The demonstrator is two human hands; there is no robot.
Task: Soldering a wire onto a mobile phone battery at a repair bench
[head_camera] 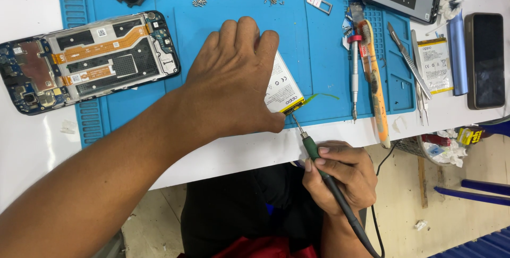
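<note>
head view | left hand (234, 77) spread flat, pressing white phone battery (283, 85) onto blue work mat (329, 56) at its near edge | right hand (340, 175) curled tight around soldering iron (319, 159), tip touching battery's near corner | opened phone (87, 61) well apart, far left

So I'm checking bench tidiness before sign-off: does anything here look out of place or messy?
Yes. Small screws lie loose in two little heaps on the blue mat, not in a tray. The white battery under the left hand sits askew at the mat's front edge, where the right hand holds a soldering iron tip to its corner.
</note>
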